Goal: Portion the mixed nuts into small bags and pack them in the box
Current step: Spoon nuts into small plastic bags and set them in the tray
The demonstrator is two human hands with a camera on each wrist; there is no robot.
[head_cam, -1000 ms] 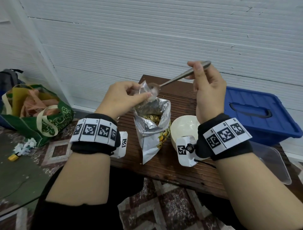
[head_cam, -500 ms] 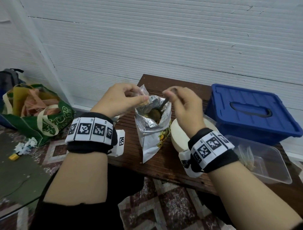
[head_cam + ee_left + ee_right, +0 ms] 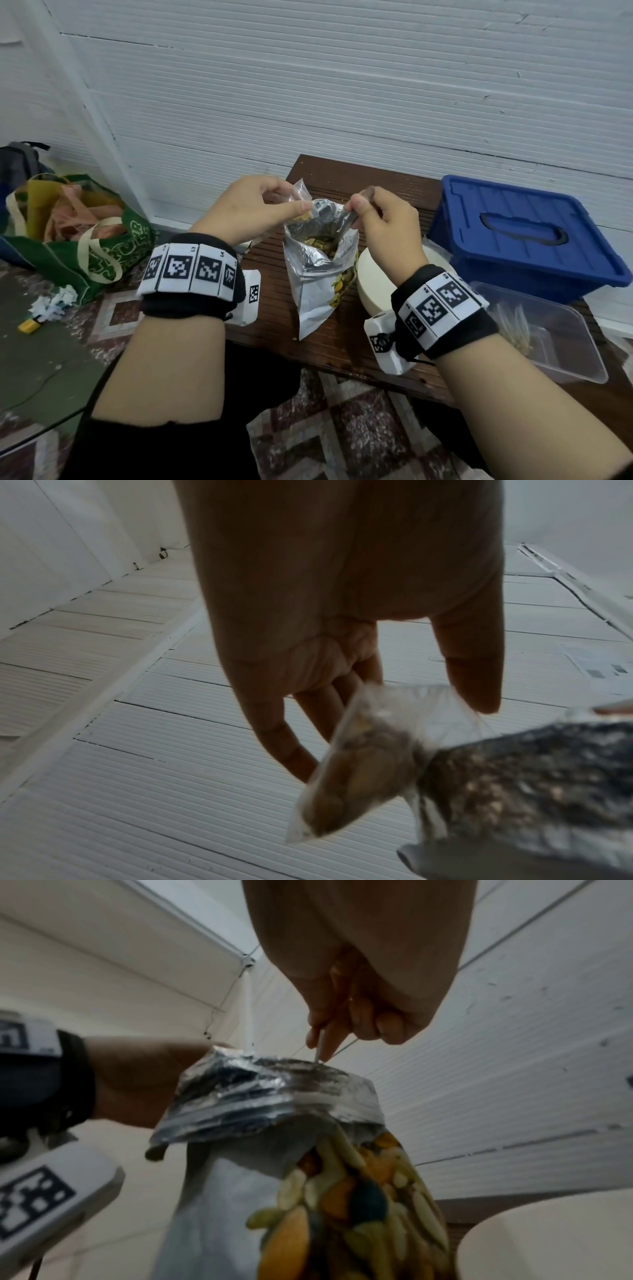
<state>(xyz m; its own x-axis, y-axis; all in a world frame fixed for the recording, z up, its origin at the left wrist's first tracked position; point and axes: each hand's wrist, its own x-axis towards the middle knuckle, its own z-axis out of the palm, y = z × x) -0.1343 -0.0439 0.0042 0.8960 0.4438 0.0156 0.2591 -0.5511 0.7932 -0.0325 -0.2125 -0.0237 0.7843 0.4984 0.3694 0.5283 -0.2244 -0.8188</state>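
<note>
Left hand (image 3: 251, 209) pinches the small bag (image 3: 359, 767) beside the foil pouch (image 3: 320, 270); right hand (image 3: 387, 226) grips a spoon handle (image 3: 320, 1049) inside it.

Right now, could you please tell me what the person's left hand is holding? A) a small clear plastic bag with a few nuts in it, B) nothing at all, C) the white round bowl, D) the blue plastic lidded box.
A: the left hand pinches the small clear plastic bag with a few nuts inside, beside the mouth of the silver foil nut pouch.
</note>
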